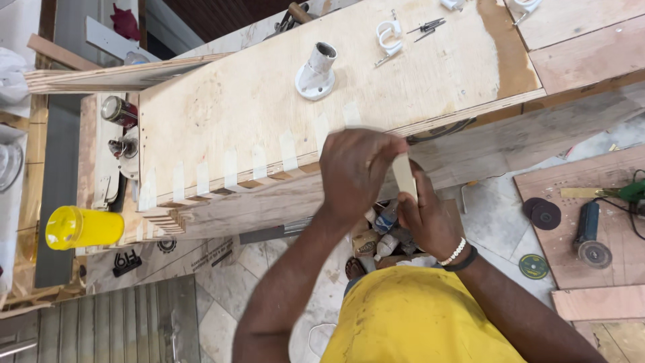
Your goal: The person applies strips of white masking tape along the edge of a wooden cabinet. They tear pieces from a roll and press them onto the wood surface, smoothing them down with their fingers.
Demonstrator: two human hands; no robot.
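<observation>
Workshop clutter all round, with a pale tiled floor (pixel 497 215) seen below a big plywood panel (pixel 282 94) laid flat. Nearest the camera, a yellow shirt (pixel 410 323) is seen, and both hands are raised at the panel's near edge. A strip of pale tape (pixel 404 176) is held upright there, pinched by the right hand (pixel 426 218), which is closed round its lower end; a beaded bracelet (pixel 453 253) is worn on that wrist. The left hand (pixel 356 171) is curled over the strip's top, fingers narrow, probably gripping it, though that part is blurred. Along the same edge, more tape pieces (pixel 232 168) are stuck in a row. Further up the panel, a white pipe socket (pixel 316 70) is stood. Left of the panel, a yellow cup (pixel 84 227) is parked.
</observation>
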